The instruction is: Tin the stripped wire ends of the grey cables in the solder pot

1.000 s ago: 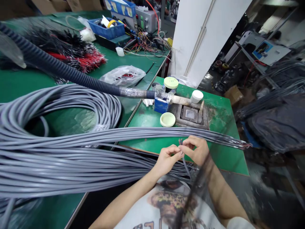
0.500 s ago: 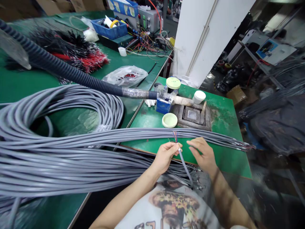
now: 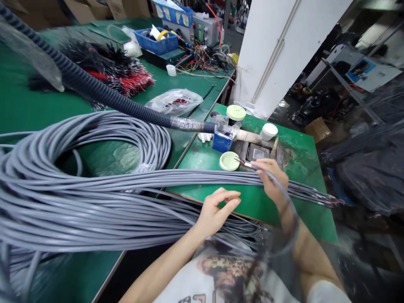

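Observation:
My right hand (image 3: 272, 179) pinches a grey cable (image 3: 292, 210) close to its stripped end. The thin wires (image 3: 240, 161) of that end point left, at the rim of a shallow pale-green lid or dish (image 3: 229, 161); whether they touch its contents I cannot tell. From the hand the cable loops down past my right forearm. My left hand (image 3: 217, 210) is empty, thumb and fingers apart, over the front edge of the green board. Behind my right hand sits a solder pot (image 3: 259, 154), partly hidden by the hand and the hose end.
A bundle of grey cables (image 3: 202, 177) crosses the board, joined to large coils (image 3: 151, 147) at left. A corrugated hose (image 3: 126, 110) hangs across the bench to a blue box (image 3: 221, 142). White jar (image 3: 269, 131) and green-lidded jar (image 3: 236, 112) stand behind.
The cable has passed from my left hand to my right. My right hand has moved forward with it, swinging the wires toward the pale-green dish. My left hand has let go.

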Demonstrator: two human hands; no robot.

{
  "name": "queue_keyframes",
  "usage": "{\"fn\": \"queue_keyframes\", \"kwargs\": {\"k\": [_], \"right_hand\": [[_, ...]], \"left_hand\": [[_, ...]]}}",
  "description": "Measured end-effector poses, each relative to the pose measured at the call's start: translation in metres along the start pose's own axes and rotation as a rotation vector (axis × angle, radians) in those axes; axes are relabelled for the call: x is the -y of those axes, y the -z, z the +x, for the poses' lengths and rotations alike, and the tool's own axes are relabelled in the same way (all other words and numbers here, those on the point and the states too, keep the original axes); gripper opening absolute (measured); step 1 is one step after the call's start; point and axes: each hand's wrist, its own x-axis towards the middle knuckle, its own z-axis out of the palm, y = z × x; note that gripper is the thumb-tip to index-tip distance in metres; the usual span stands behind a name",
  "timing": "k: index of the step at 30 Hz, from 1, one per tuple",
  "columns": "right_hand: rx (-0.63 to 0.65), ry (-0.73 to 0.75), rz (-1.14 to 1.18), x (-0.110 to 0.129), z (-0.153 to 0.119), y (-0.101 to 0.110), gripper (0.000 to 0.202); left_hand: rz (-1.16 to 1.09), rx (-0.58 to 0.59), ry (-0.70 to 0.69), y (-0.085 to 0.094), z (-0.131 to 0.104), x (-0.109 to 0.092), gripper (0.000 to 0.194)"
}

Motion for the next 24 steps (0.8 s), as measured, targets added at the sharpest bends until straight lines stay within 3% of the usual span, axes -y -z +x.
{"fn": "queue_keyframes", "kwargs": {"k": [3, 5, 12, 24], "right_hand": [[0.031, -0.106, -0.026, -0.009, 0.03, -0.008, 0.018], [0.086, -0.119, -0.049, -0.015, 0.044, -0.017, 0.018], [0.191, -0.118, -0.146, -0.023, 0.064, -0.045, 0.023], [0.267, -0.084, -0.289, -0.034, 0.07, -0.061, 0.025]], "left_hand": [[0.209, 0.022, -0.165, 0.01, -0.005, -0.001, 0.016], [0.27, 0.037, -0.197, 0.014, -0.006, 0.0, 0.016], [0.323, 0.156, -0.148, 0.022, -0.009, 0.002, 0.02], [0.305, 0.224, -0.14, 0.021, -0.011, 0.001, 0.02]]}}
